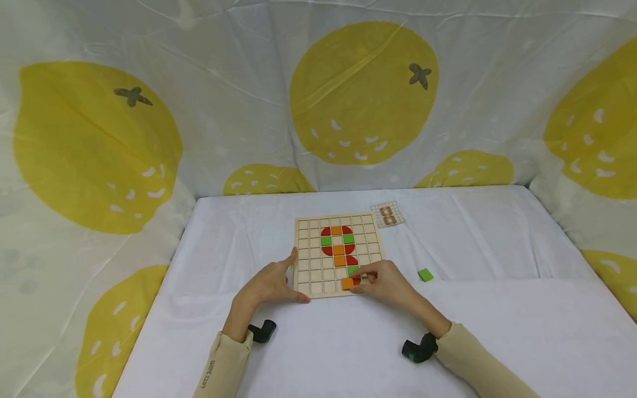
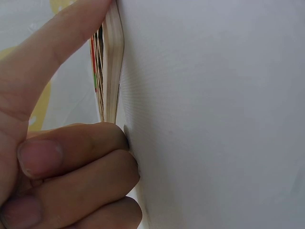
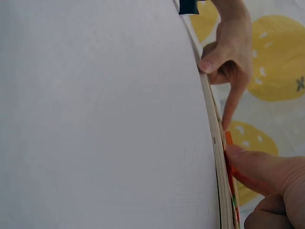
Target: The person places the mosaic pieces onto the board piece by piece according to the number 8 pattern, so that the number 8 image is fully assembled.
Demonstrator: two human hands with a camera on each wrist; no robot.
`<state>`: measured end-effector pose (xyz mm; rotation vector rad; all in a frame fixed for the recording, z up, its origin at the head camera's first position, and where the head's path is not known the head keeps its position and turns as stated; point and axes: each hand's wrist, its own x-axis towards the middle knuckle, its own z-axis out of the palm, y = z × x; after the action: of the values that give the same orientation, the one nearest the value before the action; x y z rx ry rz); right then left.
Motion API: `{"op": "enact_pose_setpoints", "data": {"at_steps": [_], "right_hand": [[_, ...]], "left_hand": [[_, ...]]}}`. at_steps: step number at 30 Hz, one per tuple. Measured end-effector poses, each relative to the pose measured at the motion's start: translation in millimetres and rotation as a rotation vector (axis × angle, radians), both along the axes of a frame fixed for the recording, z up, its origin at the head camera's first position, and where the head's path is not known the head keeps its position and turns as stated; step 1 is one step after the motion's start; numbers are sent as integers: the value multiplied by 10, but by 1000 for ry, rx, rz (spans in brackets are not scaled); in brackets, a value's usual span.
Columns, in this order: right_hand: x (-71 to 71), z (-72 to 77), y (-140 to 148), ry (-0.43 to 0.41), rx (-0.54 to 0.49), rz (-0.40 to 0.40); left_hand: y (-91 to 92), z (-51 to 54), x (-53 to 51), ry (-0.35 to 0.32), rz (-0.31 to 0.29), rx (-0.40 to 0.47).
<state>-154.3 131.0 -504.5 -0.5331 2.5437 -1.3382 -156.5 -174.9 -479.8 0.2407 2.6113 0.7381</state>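
A square wooden grid board [image 1: 317,279] lies on the white cloth, with orange, green and red tiles in some of its cells. My left hand [image 1: 269,283] is at its near-left corner, thumb on the near edge and index finger stretched to the left edge. The left wrist view shows its other fingers curled beside the board. At the board's near side, my right hand [image 1: 387,282] pinches a square orange tile [image 1: 347,283] between thumb and fingers. A red tile [image 1: 356,282] shows partly beside those fingertips. Just above it sits a green tile [image 1: 353,270].
A small pattern card [image 1: 387,214] lies by the board's far-right corner. One loose green tile [image 1: 425,275] is on the cloth to the right of my right hand. Lemon-printed fabric [image 1: 224,121] hangs behind and at the sides. Black cameras are strapped on both wrists.
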Motion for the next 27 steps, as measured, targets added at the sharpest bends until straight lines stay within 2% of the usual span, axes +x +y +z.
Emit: {"op": "enact_pose_setpoints", "data": {"at_steps": [6,27], "right_hand": [[38,2,-109,20,28,-18],[63,-14,-114,56,16,2]], "left_hand": [[0,7,-4,4,-8,2],[-4,-9,4,12,-10,4]]}}
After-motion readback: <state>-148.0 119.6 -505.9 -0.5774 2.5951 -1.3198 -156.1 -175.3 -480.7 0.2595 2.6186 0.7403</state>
